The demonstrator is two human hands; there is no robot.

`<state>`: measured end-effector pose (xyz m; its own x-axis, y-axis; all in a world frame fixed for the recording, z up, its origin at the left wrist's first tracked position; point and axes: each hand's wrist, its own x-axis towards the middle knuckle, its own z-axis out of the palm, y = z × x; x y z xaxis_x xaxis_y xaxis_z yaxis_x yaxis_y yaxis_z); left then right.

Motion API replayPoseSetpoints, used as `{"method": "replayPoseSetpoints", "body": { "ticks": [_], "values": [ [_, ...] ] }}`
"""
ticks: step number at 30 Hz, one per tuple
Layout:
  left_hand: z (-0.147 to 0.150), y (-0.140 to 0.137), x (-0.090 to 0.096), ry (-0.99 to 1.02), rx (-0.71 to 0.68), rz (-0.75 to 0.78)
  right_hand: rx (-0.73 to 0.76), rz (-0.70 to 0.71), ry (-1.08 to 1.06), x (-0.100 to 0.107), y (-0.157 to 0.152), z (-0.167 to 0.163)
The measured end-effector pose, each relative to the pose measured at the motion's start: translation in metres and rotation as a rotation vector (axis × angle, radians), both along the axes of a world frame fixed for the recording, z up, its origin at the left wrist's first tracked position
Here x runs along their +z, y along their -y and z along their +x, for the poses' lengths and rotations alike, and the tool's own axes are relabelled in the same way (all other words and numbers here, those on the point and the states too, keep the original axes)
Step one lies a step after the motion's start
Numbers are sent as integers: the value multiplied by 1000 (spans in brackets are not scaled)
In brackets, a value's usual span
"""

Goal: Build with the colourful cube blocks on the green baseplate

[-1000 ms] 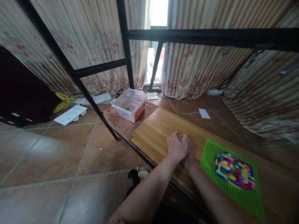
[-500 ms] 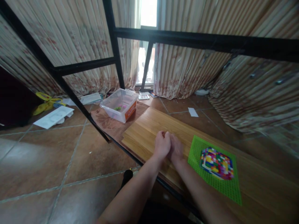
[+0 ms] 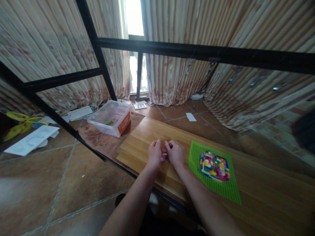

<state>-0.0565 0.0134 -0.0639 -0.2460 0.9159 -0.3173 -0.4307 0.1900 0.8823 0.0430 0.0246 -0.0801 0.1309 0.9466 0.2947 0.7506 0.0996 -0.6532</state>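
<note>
Over the wooden board, my left hand (image 3: pixel 154 154) is closed, its fingers curled beside a few small toy building bricks (image 3: pixel 163 156) in purple, red and orange. What it grips, if anything, is hidden. Just to the right, my right hand (image 3: pixel 176 153) pinches a dark purple building brick (image 3: pixel 170 145). The loose bricks show in the narrow gap between both hands. Right of my hands lies a green studded baseplate (image 3: pixel 215 188), carrying a block (image 3: pixel 214 165) built of many multicoloured bricks.
A clear plastic box (image 3: pixel 103 123) with an orange label and a few green and pink pieces stands on a brown cloth (image 3: pixel 91 136) at the left end of the wooden board (image 3: pixel 142 131). Black metal bars (image 3: pixel 157 46) cross in front. White packaging (image 3: pixel 31 141) lies on the tiled floor.
My hands, clasped together before, have come apart, and small bricks now show between them. The whole view has shifted, so the box and baseplate appear further left.
</note>
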Motion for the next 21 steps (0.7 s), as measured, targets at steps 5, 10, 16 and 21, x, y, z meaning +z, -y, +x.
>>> {"method": "replayPoseSetpoints", "body": {
  "ticks": [5,10,16,21],
  "values": [
    [0,1,10,92,57,-22,-152,-39,-655,19,-11,1],
    [3,7,36,453,-15,-86,-59,-143,-1146,44,-8,-23],
    [-6,15,50,692,-96,-61,78,60,-1076,55,7,-61],
    [-12,16,51,685,-116,-55,123,89,-1004,66,11,-65]
  ]
}}
